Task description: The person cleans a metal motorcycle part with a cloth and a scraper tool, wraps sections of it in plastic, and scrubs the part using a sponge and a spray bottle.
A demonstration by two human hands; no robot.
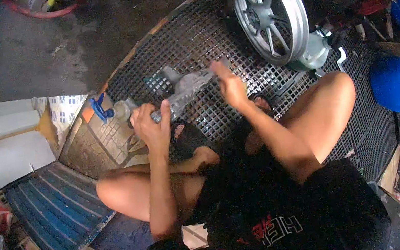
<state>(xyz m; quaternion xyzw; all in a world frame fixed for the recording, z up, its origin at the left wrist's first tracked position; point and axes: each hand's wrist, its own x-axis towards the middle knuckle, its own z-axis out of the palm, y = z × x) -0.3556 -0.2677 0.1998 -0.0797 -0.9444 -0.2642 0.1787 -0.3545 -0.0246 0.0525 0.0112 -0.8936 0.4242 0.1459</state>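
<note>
A grey metal part (187, 89) is held above the black grid mat, blurred along its length. My left hand (152, 124) is closed round its near left end. At its right end, my right hand (229, 83) is closed and smeared by motion; what it holds, a small greyish thing at the fingertips, is too blurred to name. A blue-handled item (101, 110) with a pale round body lies just left of my left hand.
A silver spoked wheel (271, 16) stands at the upper right beside a pale green container (312, 51). A blue jug (394, 84) is at the far right. The grid mat (196, 30) covers the floor. A blue ribbed panel (57, 208) lies at the lower left.
</note>
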